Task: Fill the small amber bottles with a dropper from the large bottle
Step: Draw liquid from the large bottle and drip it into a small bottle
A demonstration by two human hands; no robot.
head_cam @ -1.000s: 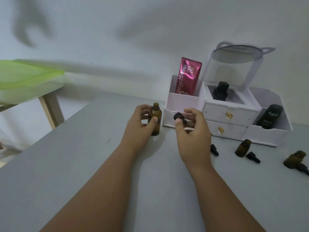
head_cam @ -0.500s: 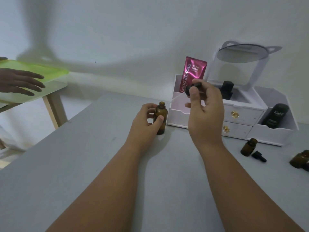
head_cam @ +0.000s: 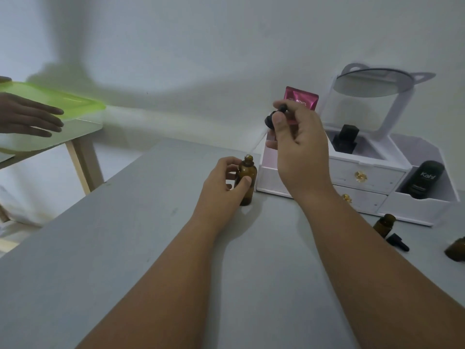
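Observation:
The large amber bottle (head_cam: 247, 178) stands upright and uncapped on the grey table (head_cam: 141, 248), and my left hand (head_cam: 221, 187) grips its body. My right hand (head_cam: 298, 144) pinches the black bulb of the dropper (head_cam: 271, 120) above and to the right of the bottle. The dropper's clear glass tube slants down to the left, its tip just above the bottle's mouth. A small amber bottle (head_cam: 384, 224) stands at the right with a black dropper cap (head_cam: 397, 242) lying beside it. Another amber bottle (head_cam: 456, 251) lies at the right edge.
A white cosmetic organiser (head_cam: 372, 177) with drawers and a mirror stands against the wall, holding a pink sachet (head_cam: 303, 100) and a black tube (head_cam: 422, 178). Another person's hand (head_cam: 27, 117) rests on a green-lidded container (head_cam: 75, 104) on a side table at the left.
My right hand has lifted the dropper from beside the organiser up above the large bottle. The view has shifted slightly. Another person's hand came into view at the left.

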